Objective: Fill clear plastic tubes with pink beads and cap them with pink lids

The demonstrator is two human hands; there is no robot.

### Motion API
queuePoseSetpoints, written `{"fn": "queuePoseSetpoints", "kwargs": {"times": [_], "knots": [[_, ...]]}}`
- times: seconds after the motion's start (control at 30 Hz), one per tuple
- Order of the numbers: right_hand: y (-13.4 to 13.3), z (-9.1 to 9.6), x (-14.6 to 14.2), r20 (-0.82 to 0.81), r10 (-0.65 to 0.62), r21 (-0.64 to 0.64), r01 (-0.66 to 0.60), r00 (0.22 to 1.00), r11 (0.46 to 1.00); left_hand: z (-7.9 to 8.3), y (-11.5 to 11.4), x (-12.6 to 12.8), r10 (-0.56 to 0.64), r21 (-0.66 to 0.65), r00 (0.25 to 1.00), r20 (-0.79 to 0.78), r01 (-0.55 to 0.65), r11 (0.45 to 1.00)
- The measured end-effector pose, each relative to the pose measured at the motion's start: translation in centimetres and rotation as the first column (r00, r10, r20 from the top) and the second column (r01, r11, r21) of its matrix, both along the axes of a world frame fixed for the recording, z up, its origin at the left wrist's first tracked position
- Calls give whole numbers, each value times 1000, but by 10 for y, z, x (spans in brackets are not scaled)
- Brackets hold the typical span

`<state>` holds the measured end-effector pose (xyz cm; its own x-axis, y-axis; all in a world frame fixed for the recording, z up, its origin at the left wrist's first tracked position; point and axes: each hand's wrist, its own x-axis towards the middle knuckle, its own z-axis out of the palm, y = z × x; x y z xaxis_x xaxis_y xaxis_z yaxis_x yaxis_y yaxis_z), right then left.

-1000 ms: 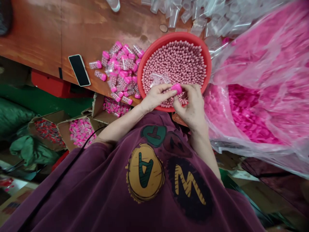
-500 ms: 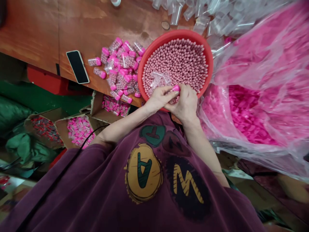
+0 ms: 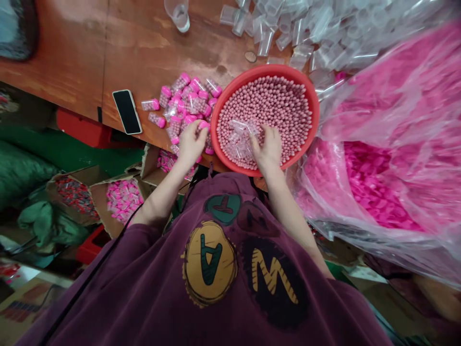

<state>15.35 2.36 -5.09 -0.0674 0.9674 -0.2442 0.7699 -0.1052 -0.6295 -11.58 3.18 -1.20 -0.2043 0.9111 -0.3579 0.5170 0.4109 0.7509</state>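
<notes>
My left hand point(image 3: 192, 145) is over the heap of clear, pink-capped bottles point(image 3: 196, 103) left of the bowl. Its thumb and fingers pinch a bottle by its pink cap point(image 3: 204, 125); the rest of that bottle is hidden. Inside the red bowl point(image 3: 315, 108), my right hand point(image 3: 268, 148) is palm down with thumb and fingers apart. It reaches beside a few small clear tubes point(image 3: 241, 135), which lie on a mass of pink bead-like pieces point(image 3: 273, 101). I see nothing held in it.
A phone point(image 3: 127, 112) lies near the table's front edge. Empty clear tubes point(image 3: 298, 29) are heaped behind the bowl. To the right, a plastic bag point(image 3: 396, 110) holds bright pink caps point(image 3: 374, 182). Open cartons point(image 3: 124, 199) of small pieces stand below on the left.
My hands were together over the bowl's near edge at a pink cap. The left has moved left to the bottle heap; the right has opened and stays in the bowl. The view has shifted slightly.
</notes>
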Motion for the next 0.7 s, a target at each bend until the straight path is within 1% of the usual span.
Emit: {"fn": "queuePoseSetpoints", "kwargs": {"times": [0.03, 0.07, 0.1, 0.13, 0.17, 0.2, 0.23, 0.27, 0.3, 0.37, 0.4, 0.43, 0.47, 0.5, 0.57, 0.6, 0.63, 0.7], "knots": [[9, -10, 2, 63, -35, -4, 35, 997, 999, -4, 6, -11, 0, 41, 993, -120, 5, 999], [17, -20, 3, 99, -44, -19, 46, 994, 999, -8, 12, -17, -1, 70, 977, -214, 16, 997], [23, -28, 4, 104, -42, -37, 47, 994, 998, -12, 17, -17, -4, 98, 961, -275, 32, 995], [26, -34, 4, 75, -52, -50, 55, 996, 997, -16, 23, -11, -12, 125, 956, -295, 51, 991], [27, -38, 5, 11, -83, -59, 83, 996, 995, -19, 29, 0, -34, 143, 963, -266, 74, 987], [27, -41, 6, -87, -138, -70, 133, 987, 989, -21, 34, 16, -73, 146, 978, -193, 102, 984], [24, -41, 7, -211, -210, -93, 194, 955, 977, -24, 38, 35, -116, 132, 990, -81, 126, 983], [20, -39, 9, -341, -282, -136, 250, 897, 959, -26, 41, 56, -156, 89, 986, 56, 151, 984], [16, -37, 11, -459, -346, -194, 287, 818, 938, -27, 44, 77, -178, 29, 965, 191, 176, 984], [7, -29, 13, -618, -429, -306, 301, 659, 903, -30, 47, 113, -187, -59, 894, 408, 230, 971], [3, -25, 13, -659, -448, -345, 287, 604, 894, -30, 48, 125, -197, -68, 861, 469, 257, 964], [0, -21, 13, -678, -457, -364, 277, 576, 889, -31, 50, 134, -230, -49, 842, 488, 289, 956], [-4, -17, 13, -676, -448, -356, 273, 585, 894, -31, 54, 138, -287, -10, 839, 463, 329, 944], [-7, -13, 13, -658, -425, -324, 276, 622, 905, -31, 58, 138, -364, 34, 844, 393, 382, 924], [-15, -5, 17, -583, -370, -230, 290, 723, 929, -33, 73, 131, -514, 90, 841, 167, 506, 858], [-21, -1, 24, -540, -353, -189, 300, 764, 935, -34, 81, 126, -570, 90, 820, 53, 564, 821], [-28, 3, 34, -506, -349, -162, 311, 788, 937, -36, 91, 122, -605, 71, 795, -40, 607, 792], [-44, 11, 68, -443, -391, -133, 372, 806, 919, -44, 106, 123, -653, -7, 744, -141, 659, 752]]}}
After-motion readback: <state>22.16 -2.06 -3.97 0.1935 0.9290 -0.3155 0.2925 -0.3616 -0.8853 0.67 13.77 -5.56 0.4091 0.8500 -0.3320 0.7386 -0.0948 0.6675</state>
